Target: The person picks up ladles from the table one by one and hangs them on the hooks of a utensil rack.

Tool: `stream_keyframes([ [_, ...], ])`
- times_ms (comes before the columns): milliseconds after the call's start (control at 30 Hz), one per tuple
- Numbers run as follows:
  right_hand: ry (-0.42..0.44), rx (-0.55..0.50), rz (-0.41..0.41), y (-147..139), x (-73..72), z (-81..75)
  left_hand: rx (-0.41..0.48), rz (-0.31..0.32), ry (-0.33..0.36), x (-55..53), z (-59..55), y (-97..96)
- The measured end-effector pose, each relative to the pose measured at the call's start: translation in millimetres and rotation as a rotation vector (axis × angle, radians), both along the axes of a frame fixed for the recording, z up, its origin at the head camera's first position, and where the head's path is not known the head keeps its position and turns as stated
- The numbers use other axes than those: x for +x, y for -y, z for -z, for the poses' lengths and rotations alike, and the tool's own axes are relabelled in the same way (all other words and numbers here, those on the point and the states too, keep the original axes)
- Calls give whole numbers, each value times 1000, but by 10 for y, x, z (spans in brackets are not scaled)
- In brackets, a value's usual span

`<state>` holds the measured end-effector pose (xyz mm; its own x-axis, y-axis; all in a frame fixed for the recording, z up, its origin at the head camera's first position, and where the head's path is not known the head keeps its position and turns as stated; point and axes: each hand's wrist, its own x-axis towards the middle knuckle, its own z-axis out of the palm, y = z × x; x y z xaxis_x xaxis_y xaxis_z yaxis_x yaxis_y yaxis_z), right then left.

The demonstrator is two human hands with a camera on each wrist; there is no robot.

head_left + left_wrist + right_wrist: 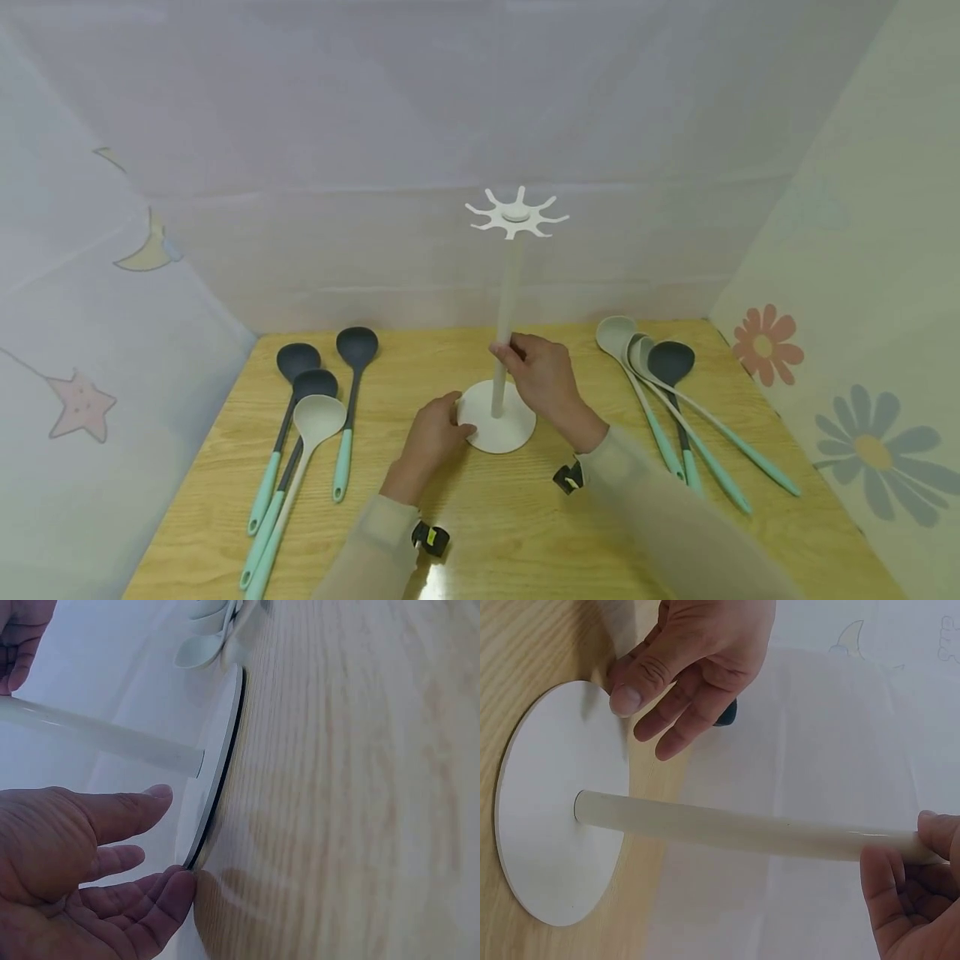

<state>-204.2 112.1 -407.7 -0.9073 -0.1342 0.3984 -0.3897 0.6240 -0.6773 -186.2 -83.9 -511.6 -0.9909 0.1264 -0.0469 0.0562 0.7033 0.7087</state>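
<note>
Left hand (pixel 435 433): fingers relaxed, the tips touching rim of the base (pixel 510 433)
Right hand (pixel 546 379): thumb and fingers pinch the pole (pixel 507 292)
White stand (pixel 516 213): upright on desk (pixel 510 533), between two groups of ladles (pixel 318 419)
Behind: pale cloth (pixel 360 125), I see

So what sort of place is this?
Probably a little screened-off work corner, maybe not a real kitchen. Pale, cloth-like walls with printed flowers stand around a wooden table, and kitchen utensils lie on both sides of a white stand.
</note>
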Motion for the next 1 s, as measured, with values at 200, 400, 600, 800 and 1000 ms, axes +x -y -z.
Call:
stream_keyframes([
  [200,-15,-19,-11,11,63,5,18,-2,12,105,21,16],
  [400,-15,-8,-15,18,151,-3,19,4,9,172,27,21],
  [600,-33,-25,-33,32,269,-5,-3,23,14,255,2,27],
  [800,-59,-42,-45,26,363,19,-16,21,17,341,-28,17],
  [1000,-50,-120,-45,23,404,42,-27,18,11,376,-19,7],
])
